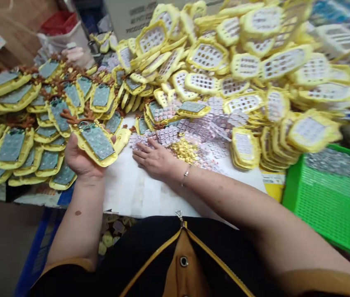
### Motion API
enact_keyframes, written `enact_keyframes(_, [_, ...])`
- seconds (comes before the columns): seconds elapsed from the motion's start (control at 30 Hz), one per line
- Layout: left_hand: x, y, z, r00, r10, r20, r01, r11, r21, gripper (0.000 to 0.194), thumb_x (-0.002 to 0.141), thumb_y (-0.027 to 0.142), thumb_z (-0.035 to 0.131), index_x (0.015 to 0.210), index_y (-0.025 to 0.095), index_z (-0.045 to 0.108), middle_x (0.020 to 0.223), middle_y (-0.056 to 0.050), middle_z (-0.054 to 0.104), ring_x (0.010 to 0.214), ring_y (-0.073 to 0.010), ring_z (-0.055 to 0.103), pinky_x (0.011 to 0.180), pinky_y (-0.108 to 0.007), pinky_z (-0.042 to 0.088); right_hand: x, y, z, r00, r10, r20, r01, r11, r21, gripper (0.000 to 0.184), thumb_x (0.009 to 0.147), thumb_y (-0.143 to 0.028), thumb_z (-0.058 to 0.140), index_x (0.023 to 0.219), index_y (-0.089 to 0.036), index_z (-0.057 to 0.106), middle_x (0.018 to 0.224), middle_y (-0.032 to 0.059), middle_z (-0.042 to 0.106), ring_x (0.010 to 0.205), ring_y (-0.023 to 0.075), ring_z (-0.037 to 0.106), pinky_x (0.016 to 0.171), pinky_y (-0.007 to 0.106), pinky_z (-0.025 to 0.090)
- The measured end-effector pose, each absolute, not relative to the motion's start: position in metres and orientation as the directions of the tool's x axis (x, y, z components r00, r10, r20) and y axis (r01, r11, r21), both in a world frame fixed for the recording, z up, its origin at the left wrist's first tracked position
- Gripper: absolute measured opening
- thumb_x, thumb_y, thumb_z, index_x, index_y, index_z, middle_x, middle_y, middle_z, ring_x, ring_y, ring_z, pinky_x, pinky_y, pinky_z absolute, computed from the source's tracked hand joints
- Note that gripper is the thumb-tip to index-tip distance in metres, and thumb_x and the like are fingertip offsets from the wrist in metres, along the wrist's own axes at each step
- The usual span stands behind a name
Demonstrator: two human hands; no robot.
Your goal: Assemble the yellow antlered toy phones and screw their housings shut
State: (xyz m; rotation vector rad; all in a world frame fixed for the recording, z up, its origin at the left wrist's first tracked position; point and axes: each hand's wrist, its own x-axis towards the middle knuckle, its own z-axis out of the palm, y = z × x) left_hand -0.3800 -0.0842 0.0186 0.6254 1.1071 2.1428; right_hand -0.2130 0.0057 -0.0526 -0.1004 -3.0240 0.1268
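My left hand point(83, 161) holds a yellow plastic toy shell point(98, 140) from below, tilted, with a grey-green panel inside and brown antler-shaped parts at its top. Another yellow shell edge point(123, 139) shows just behind it. My right hand point(158, 161) lies with fingers stretched out on the white work surface point(138, 189), its fingertips at a patch of small whitish-lilac key pieces point(167, 134). Beside that wrist is a heap of small yellow pieces point(185, 150).
Antlered shells with grey panels point(10, 144) are piled at left. A tall heap of yellow shells with key holes point(207, 55) fills the back, with stacked shells point(244, 144) at right. A green basket point(317, 214) holding small silvery parts point(336, 162) stands at far right.
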Motion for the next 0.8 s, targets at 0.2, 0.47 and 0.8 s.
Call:
enact_keyframes(0.2, [-0.335,-0.081,0.036,-0.676,0.724,0.134,-0.303,-0.440,0.845,0.041,0.075,0.058,0.058,0.094,0.024,0.069,0.083,-0.003,0.074,0.080,-0.0224,0.067,0.063,-0.034,0.059,-0.203,0.011,-0.026,-0.998,0.025,0.059,0.024,0.999,-0.026,0.047,0.104,-0.029,0.025,0.146,-0.019,0.042,0.160,0.0054,0.037,0.152,0.0266,0.025,0.122,0.060,0.021])
enact_keyframes(0.47, [-0.276,-0.099,0.030,-0.592,0.806,0.022,-0.455,-0.356,0.816,0.052,0.070,0.061,0.067,0.094,0.014,0.069,0.085,-0.011,0.074,0.079,-0.0251,0.071,0.063,-0.033,0.061,-0.035,-0.045,-0.038,-0.968,0.060,0.245,0.076,0.995,0.057,0.040,0.101,-0.019,0.037,0.139,-0.021,0.051,0.152,0.0091,0.049,0.141,0.0242,0.046,0.117,0.051,0.033])
enact_keyframes(0.8, [-0.225,-0.092,0.025,-0.424,0.902,-0.084,-0.424,-0.115,0.898,0.049,0.078,0.065,0.057,0.097,0.023,0.071,0.105,-0.011,0.074,0.109,-0.0309,0.067,0.088,-0.047,0.059,-0.034,-0.027,-0.069,-0.814,0.525,0.250,0.460,0.844,-0.276,0.083,0.087,-0.061,0.057,0.152,-0.017,0.032,0.162,0.0187,0.027,0.152,0.0345,0.022,0.122,0.060,0.014])
